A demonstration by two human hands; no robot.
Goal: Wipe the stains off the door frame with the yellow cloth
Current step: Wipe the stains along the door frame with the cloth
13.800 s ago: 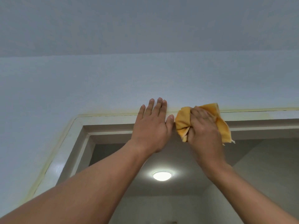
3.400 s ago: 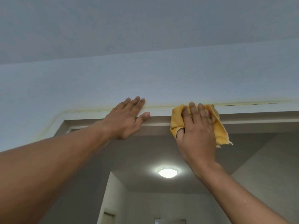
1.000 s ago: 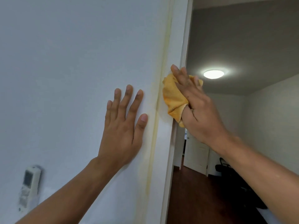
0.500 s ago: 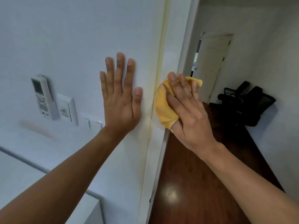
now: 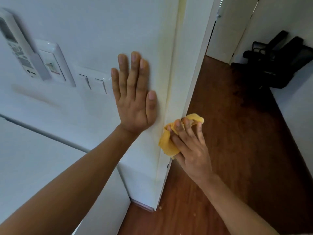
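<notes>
The white door frame (image 5: 188, 53) runs down the middle of the view, with a yellowish stain line along its left edge. My right hand (image 5: 191, 146) presses the bunched yellow cloth (image 5: 166, 143) against the frame's edge at about mid-height. My left hand (image 5: 134, 97) lies flat on the white wall just left of the frame, fingers spread and pointing up, holding nothing.
On the wall at the left hang a remote control (image 5: 16, 43) in a holder, a switch plate (image 5: 52, 63) and light switches (image 5: 92, 80). A white cabinet (image 5: 42, 150) stands below. Through the doorway are a dark wooden floor (image 5: 237, 133), black chairs (image 5: 277, 63) and a white door (image 5: 227, 26).
My right hand has slid the cloth down the frame's side, after earlier wiping the top rail. My view has tilted downward; my left hand stays flat on the wall.
</notes>
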